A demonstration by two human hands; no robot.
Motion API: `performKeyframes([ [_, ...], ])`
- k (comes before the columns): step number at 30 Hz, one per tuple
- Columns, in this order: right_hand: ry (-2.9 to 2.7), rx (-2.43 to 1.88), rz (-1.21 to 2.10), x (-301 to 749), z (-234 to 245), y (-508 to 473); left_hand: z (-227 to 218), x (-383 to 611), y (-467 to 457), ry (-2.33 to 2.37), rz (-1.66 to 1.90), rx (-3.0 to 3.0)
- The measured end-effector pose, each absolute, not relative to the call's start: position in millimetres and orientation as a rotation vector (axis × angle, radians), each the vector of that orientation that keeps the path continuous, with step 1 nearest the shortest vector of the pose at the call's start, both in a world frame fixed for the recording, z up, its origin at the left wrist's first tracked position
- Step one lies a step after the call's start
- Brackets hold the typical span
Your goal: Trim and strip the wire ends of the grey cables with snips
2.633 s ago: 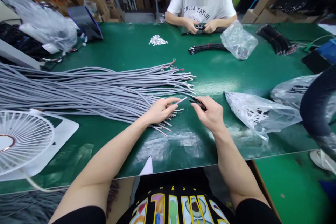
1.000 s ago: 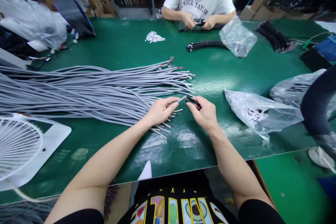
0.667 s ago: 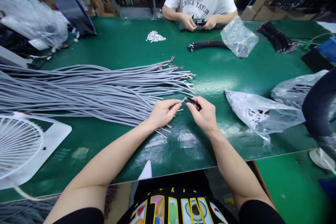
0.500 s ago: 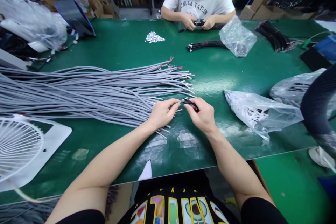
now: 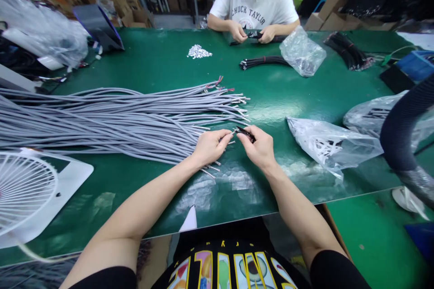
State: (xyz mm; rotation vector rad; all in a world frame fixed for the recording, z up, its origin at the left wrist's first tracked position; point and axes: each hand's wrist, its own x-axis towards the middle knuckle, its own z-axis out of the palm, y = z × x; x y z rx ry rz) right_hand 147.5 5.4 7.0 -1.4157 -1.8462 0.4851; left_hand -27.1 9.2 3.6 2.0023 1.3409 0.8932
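My left hand (image 5: 210,145) pinches the stripped end of a grey cable between thumb and fingertips. In my right hand (image 5: 259,146) is a small black pair of snips (image 5: 245,134), its tips pointing left and meeting the cable end. Whether the blades are parted is too small to tell. A big bundle of grey cables (image 5: 129,122) runs in from the left, under and behind my left hand. Their pale stripped ends lie around my fingers, and a few at the back show red wires (image 5: 219,82).
A white fan (image 5: 71,176) lies at front left. Plastic bags with white pieces (image 5: 325,144) and a dark flexible hose (image 5: 400,131) are on the right. Across the table a person's hands (image 5: 252,34) hold black cables, near a pile of small silvery pieces (image 5: 199,51).
The camera view has shifted slightly. My hands keep nearly the same pose at the cable end. Across the table, the other person's hands have moved a little further apart.
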Motion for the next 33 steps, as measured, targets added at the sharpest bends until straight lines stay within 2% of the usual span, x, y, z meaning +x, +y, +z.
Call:
performKeyframes([
  [10, -1.837, -1.368, 0.596, 146, 8, 4, 2, -28, 12, 1.331, 0.902, 1.956],
  [20, -1.826, -1.438, 0.485, 153, 12, 5, 8, -29, 17, 1.288, 0.986, 1.815],
  [29, -1.832, -1.469, 0.48, 147, 8, 7, 6, -28, 13, 1.34, 0.884, 1.884],
  [33, -1.768, -1.382, 0.604, 138, 14, 0, 2, -25, 12, 1.368, 0.873, 1.933],
])
